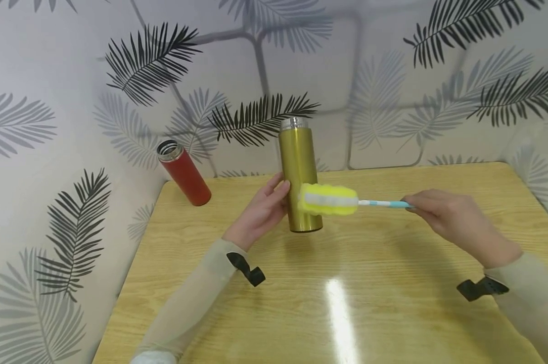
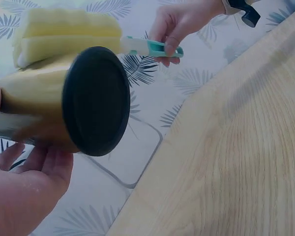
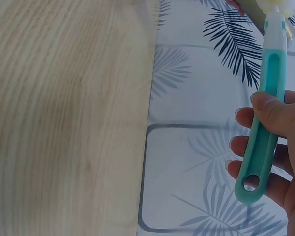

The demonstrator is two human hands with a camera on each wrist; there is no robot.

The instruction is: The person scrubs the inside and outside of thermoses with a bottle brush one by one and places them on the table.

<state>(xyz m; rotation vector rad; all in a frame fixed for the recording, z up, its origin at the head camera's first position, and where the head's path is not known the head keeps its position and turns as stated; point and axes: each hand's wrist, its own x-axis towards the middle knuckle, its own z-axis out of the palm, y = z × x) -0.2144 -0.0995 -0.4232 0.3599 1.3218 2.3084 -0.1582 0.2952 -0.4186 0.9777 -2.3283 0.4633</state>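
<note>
My left hand (image 1: 262,210) grips a gold thermos bottle (image 1: 298,156) round its side and holds it raised off the table, so its dark base (image 2: 97,101) shows in the left wrist view. The bottle's silver neck points up and away, with no lid on it. A bottle brush with a yellow sponge head (image 1: 337,206) is in my right hand (image 1: 456,217). Thumb and fingers wrap its teal and white handle (image 3: 271,73). The sponge lies across the bottle's lower side in the head view and appears to touch it from outside.
A red thermos bottle (image 1: 185,174) without a lid stands at the far left corner of the wooden table (image 1: 265,313). Directly behind the table's back edge rises a leaf-patterned wall (image 1: 387,131). The same pattern continues at the left side.
</note>
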